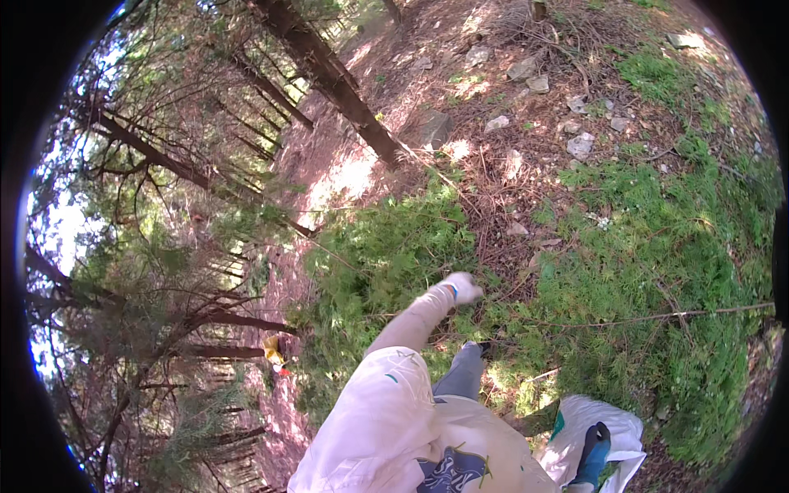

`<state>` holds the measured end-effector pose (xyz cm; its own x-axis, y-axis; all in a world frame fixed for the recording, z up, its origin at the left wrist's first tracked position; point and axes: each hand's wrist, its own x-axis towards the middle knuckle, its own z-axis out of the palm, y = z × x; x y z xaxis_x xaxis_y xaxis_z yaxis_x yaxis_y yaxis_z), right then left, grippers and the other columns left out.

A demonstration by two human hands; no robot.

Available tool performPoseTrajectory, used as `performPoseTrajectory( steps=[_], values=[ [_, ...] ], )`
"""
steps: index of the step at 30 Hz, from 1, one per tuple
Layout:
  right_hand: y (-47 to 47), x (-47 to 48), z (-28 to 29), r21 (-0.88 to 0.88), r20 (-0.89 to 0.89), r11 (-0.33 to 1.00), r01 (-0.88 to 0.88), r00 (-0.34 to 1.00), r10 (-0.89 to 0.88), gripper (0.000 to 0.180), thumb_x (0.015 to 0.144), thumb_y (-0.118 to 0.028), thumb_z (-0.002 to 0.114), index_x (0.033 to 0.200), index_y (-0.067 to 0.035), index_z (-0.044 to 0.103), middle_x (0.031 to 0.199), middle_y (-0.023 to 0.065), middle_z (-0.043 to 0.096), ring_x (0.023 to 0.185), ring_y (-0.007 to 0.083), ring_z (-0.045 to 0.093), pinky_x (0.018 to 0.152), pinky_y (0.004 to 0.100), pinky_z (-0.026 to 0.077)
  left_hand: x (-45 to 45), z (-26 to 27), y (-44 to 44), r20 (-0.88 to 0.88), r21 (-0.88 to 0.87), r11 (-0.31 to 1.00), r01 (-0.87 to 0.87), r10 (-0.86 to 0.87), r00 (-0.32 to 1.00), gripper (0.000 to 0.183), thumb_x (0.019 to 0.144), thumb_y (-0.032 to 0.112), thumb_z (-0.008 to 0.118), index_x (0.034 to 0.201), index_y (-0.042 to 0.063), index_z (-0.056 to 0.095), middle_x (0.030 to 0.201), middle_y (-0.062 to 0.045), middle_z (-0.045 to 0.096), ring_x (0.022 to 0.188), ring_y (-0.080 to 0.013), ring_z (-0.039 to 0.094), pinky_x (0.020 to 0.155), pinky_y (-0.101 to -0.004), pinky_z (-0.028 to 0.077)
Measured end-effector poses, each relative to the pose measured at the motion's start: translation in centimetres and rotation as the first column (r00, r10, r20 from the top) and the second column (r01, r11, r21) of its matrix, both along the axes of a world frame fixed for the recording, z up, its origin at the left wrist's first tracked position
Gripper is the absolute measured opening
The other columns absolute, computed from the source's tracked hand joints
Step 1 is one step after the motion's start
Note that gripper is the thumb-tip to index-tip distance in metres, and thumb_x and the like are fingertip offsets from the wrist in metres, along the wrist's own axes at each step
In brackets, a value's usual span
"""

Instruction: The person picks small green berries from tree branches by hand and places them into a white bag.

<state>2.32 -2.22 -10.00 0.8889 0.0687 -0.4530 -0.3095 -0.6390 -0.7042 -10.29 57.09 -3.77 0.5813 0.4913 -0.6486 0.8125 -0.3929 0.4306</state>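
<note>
My left hand (pixel 466 288), in what looks like a pale glove with a blue edge at the wrist, reaches out over green conifer foliage (pixel 394 246). It is blurred, so its fingers and anything in them cannot be made out. Low on the right, my right hand (pixel 595 450) wears a blue glove with dark fingertips and grips a white plastic bag (pixel 573 419) with a green mark. Some greenery shows by the bag's folded edge. A long thin bare branch (pixel 653 317) crosses the leafy sprays on the right.
Tree trunks (pixel 333 80) stand at the upper left, with dry branches beyond. Pale rocks (pixel 580 146) and dry twigs (pixel 493 197) lie on the sloping ground. More foliage (pixel 666 259) covers the right side. A yellow object (pixel 272 351) is near a trunk at the left.
</note>
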Motion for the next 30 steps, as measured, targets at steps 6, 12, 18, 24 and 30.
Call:
performPoseTrajectory(
  steps=[6,12,18,24,30],
  values=[
    [7.0,1.5,-3.3,0.094,-0.131,0.988,-0.12,0.983,0.131,0.03,0.09,-0.012,0.064,0.117,0.0,0.063,0.08,0.0049,0.06,0.067,0.0124,0.053,0.063,0.0299,0.046,-0.5,-8.8,-9.7,-0.132,-0.11,0.974,0.196,-0.21,0.969,0.055,0.087,0.044,0.054,0.116,-0.001,0.063,0.118,-0.025,0.063,0.112,-0.0373,0.06,0.099,-0.0424,0.046],
    [13.0,8.2,-5.0,-0.009,-0.232,0.978,-0.209,0.951,0.202,0.064,0.086,-0.035,0.066,0.136,0.002,0.049,0.124,0.0192,0.061,0.111,0.0293,0.059,0.095,0.0361,0.046,-9.1,-16.7,-9.2,-0.29,-0.196,0.975,-0.107,0.047,0.956,0.059,0.082,0.051,0.059,0.11,0.0,0.068,0.109,-0.023,0.068,0.104,-0.0354,0.065,0.09,-0.0401,0.05],
    [13.1,18.8,-13.5,0.228,-0.322,0.909,0.348,0.908,-0.267,0.063,0.085,-0.035,0.069,0.137,-0.006,0.047,0.106,0.0062,0.062,0.087,0.0158,0.06,0.066,0.0299,0.044,-12.5,-18.4,-7.3,-0.27,-0.235,0.851,-0.469,0.406,0.873,0.037,0.085,0.03,0.068,0.101,-0.002,0.068,0.082,-0.01,0.069,0.073,-0.0193,0.064,0.069,-0.0339,0.052],
    [18.2,32.8,-18.8,0.436,-0.307,0.613,0.659,0.749,-0.587,0.074,0.083,-0.027,0.072,0.144,-0.006,0.035,0.111,0.0081,0.06,0.084,0.0192,0.061,0.064,0.0329,0.048,-14.8,-19.8,-5.8,-0.26,-0.227,0.868,-0.441,0.383,0.886,0.032,0.085,0.026,0.067,0.097,-0.004,0.068,0.083,-0.011,0.07,0.07,-0.0169,0.064,0.067,-0.0316,0.052],
    [19.9,36.5,-18.3,0.452,-0.492,0.523,0.723,0.691,-0.529,0.047,0.09,-0.032,0.066,0.127,-0.005,0.057,0.084,0.0031,0.059,0.07,0.0143,0.059,0.062,0.0334,0.05,-15.0,-20.7,-5.4,-0.268,-0.216,0.9,-0.378,0.318,0.91,0.036,0.084,0.029,0.067,0.098,-0.005,0.068,0.085,-0.013,0.071,0.077,-0.0195,0.067,0.073,-0.0336,0.053]
  ],
)
